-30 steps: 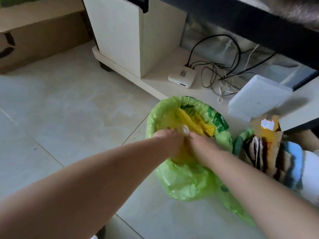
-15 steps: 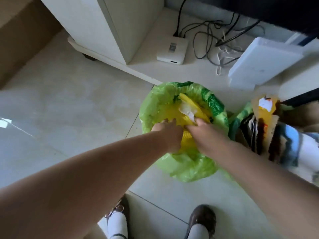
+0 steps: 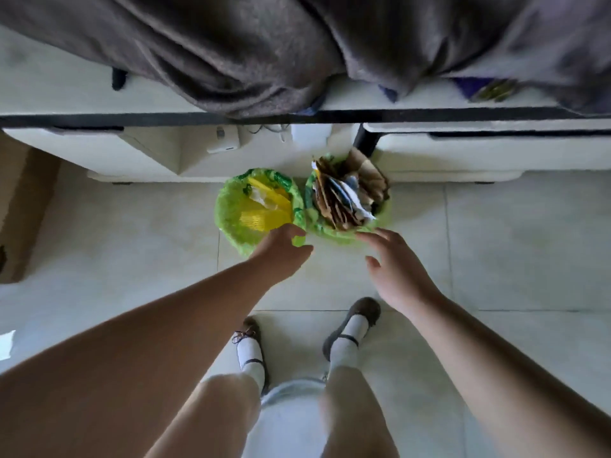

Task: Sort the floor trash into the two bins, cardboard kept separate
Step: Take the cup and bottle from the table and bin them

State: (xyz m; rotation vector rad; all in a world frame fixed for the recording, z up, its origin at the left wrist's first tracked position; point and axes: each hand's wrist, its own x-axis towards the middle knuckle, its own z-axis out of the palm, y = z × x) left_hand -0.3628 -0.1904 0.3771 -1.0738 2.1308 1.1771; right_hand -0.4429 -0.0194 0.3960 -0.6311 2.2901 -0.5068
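Grey-brown blanket draped over desk edge, far. Small white box on low shelf beneath. Cardboard box far left.

Soft daylight fills the room, and the pale floor looks bright with no hard shadows. The whole picture is a bit blurry. Straight lines bend near the edges.

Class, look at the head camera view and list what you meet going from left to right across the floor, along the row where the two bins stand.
Cardboard box → left bin with the yellow bag inside → right bin stuffed with cardboard.
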